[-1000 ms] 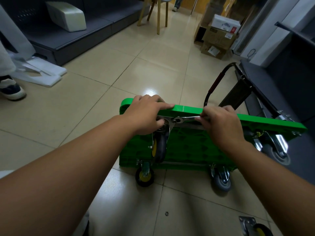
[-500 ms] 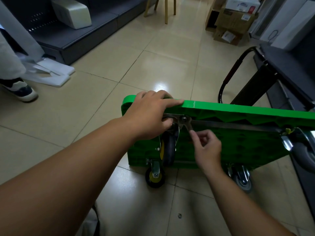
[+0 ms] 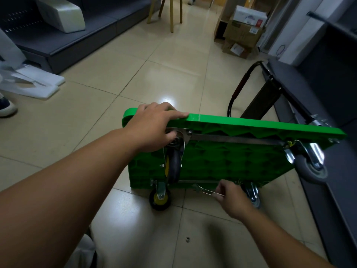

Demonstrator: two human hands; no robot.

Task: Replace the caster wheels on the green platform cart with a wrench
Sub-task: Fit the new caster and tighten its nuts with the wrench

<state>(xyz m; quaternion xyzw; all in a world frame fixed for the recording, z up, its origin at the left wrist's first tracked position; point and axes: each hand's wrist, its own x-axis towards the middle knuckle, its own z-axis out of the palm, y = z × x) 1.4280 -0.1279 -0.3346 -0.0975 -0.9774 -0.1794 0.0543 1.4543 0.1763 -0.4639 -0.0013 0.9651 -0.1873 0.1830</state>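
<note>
Counting four casters (image 3: 161,197), one wrench (image 3: 207,191)

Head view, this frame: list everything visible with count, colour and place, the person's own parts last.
platform cart: 1, green, tipped on its edge on the floor, centre
cart handle: 1, black with a red grip, behind the cart
yellow-hub casters: 2, black tyres, cart's left end
grey casters: 2, metal brackets, cart's right end
wrench: 1, silver, in the right hand by the cart's lower edge
cardboard boxes: a stack, brown and white, far right
stool legs: wooden, top centre
white block: 1, on the dark platform, top left
foam sheets: several, white, left floor
shoe: 1, dark and white, left edge
left hand: gripping the cart's top edge
right hand: holding the wrench
</note>
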